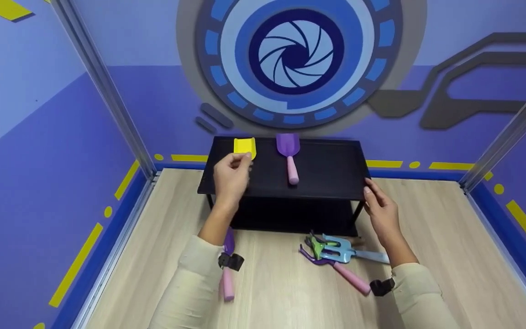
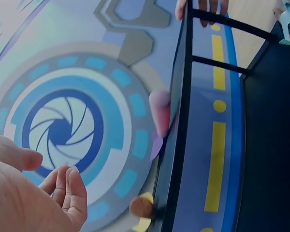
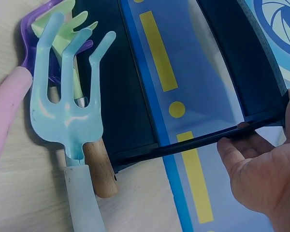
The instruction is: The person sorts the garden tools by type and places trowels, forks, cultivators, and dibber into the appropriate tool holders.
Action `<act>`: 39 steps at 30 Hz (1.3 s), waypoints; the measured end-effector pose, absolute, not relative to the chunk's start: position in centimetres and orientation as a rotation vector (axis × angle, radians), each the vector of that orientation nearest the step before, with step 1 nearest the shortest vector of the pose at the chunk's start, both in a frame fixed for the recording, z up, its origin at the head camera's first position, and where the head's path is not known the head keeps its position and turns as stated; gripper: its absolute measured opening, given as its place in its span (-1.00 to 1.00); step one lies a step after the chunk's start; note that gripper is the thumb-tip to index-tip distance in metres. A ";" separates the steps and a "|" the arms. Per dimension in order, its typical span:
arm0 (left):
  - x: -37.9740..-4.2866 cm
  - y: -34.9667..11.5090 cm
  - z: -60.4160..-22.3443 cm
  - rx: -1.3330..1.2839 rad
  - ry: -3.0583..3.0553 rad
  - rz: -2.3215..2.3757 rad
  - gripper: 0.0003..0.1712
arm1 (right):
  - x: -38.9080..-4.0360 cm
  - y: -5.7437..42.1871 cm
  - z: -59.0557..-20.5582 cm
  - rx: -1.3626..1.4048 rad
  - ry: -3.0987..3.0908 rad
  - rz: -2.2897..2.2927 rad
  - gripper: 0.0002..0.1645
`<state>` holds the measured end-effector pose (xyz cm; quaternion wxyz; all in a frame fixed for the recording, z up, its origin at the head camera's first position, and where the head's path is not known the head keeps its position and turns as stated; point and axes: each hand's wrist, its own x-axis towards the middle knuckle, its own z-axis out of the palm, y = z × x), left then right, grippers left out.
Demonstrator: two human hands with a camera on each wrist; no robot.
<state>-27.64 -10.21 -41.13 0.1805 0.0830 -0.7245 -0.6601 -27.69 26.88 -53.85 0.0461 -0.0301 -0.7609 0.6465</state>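
Showing yellow scoop handle [image 2: 141,207], L wrist cam only

Yellow scoop's [image 1: 244,145] handle is hidden by the left hand [image 1: 232,180] in the head view; its blade is mostly hidden by the shelf [image 1: 327,171] in the left wrist view. Floor tool [image 1: 228,284] is partly covered by the left wrist camera [image 1: 231,262]; blade shape can't be told. Green rake [image 1: 318,251] is partly covered by the fork [image 1: 344,251]. In the right wrist view, fork handle and right hand [image 1: 384,214] are cut off by edges.
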 end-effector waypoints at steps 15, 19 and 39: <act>-27.2 -16.5 -44.6 0.438 -2.010 -1.903 -0.64 | -27.7 27.0 -53.9 -0.103 -2.302 2.021 -0.28; -27.1 -17.8 -46.0 0.500 -2.018 -1.898 -0.61 | -27.7 27.0 -54.0 -0.110 -2.312 2.013 -0.28; -26.5 -20.0 -50.5 0.563 -1.858 -1.822 -0.76 | -27.7 27.1 -54.0 -0.085 -2.307 2.031 -0.27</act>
